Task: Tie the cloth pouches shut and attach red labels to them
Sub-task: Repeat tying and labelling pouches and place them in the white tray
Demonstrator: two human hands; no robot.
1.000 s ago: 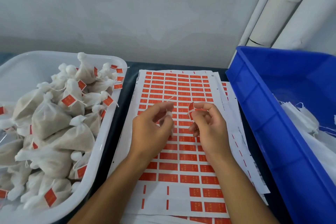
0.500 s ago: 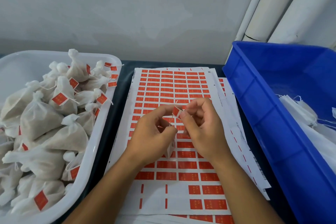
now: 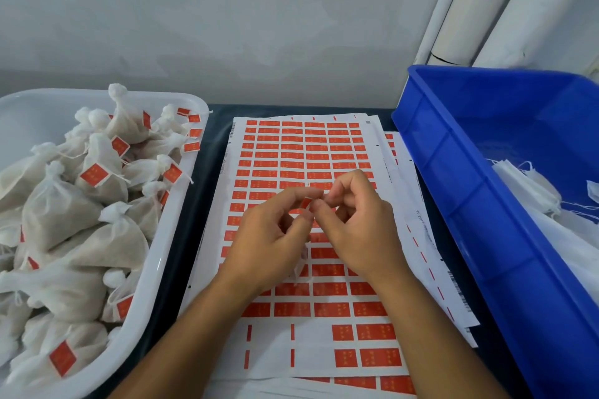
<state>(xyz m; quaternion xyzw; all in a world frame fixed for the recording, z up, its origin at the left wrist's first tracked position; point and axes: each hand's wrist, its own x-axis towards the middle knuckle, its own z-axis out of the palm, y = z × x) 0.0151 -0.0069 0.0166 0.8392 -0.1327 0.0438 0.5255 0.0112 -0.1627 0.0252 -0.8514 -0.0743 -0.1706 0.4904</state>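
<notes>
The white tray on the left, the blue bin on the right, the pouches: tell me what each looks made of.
White tray: glossy moulded plastic, going by its rounded, shiny rim. Blue bin: rigid plastic, semi-gloss, with ribbed moulded walls. Pouches: thin, matte, off-white cloth, probably gauze or non-woven; it bunches at the tied necks and looks slightly see-through.

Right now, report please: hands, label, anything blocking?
Left hand and right hand together pinch one red label above label sheet. Pouch not visible in hands. Nothing blocking.
</notes>
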